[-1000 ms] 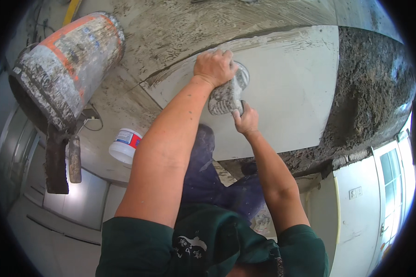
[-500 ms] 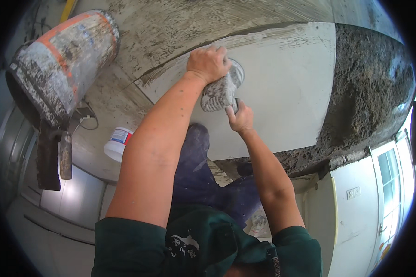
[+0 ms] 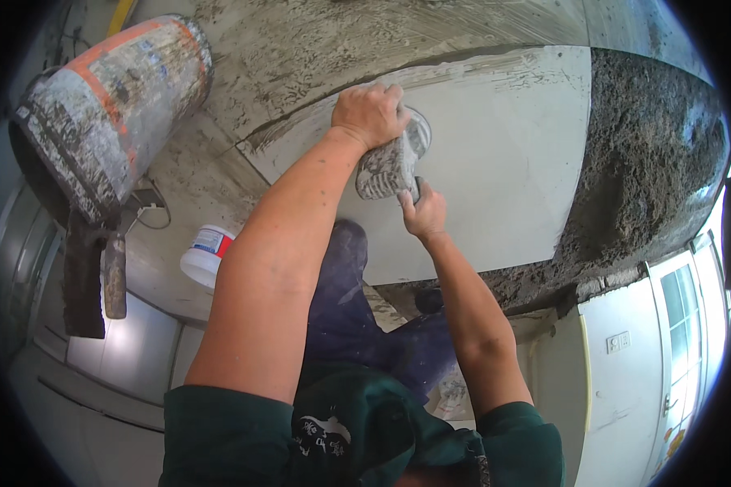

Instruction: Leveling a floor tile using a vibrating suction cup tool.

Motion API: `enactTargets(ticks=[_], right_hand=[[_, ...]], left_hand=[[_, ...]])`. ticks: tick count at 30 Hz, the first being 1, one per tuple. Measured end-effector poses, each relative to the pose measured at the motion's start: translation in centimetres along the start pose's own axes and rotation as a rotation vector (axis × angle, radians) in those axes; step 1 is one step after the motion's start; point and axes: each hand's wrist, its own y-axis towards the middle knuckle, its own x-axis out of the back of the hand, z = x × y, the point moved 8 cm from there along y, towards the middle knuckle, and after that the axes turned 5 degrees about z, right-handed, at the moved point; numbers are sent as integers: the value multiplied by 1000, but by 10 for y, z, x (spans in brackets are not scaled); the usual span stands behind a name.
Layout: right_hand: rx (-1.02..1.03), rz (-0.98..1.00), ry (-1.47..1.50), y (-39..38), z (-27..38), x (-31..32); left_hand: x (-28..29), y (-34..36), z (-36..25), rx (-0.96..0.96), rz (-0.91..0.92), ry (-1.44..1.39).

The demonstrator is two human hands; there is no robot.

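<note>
A large pale tile [image 3: 495,170] lies in front of me, with grey smears along its far edge. On its left half rests a grey, mortar-crusted hand tool [image 3: 384,170] with a thick body and a round disc [image 3: 421,134] against the tile. My left hand [image 3: 371,114] is closed over the tool's far end; its grip there is partly hidden by the fingers. My right hand [image 3: 425,213] closes around a dark knob or grip at the tool's near end, its thumb pointing toward the body.
Dark, rough mortar [image 3: 625,162] borders the tile on the right. At left lies a tipped, mortar-caked bucket [image 3: 130,97], with a notched trowel [image 3: 85,276] by its mouth. A white tub [image 3: 203,258] stands left of my forearm. A white door [image 3: 682,325] is at far right.
Both hands and the tool keep nearly the same place on the tile. The whole view has shifted very slightly.
</note>
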Motion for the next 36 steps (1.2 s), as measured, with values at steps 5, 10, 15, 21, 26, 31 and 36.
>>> enactTargets(ticks=[5, 10, 15, 21, 26, 31, 36], right_hand=[[11, 23, 22, 3, 10, 3], [-25, 48, 23, -1, 5, 1], [-63, 113, 1, 1, 2, -2], [-41, 102, 10, 0, -1, -4], [-31, 78, 12, 2, -2, -4], [-23, 78, 51, 1, -1, -3], [-1, 62, 46, 0, 1, -6]], left_hand=[[2, 6, 4, -7, -5, -6], [2, 5, 1, -13, 5, 0], [1, 7, 2, -11, 22, 4], [2, 6, 0, -15, 18, 2], [2, 7, 0, -18, 26, 12], [2, 5, -2, -15, 32, 44], [3, 1, 0, -6, 39, 65]])
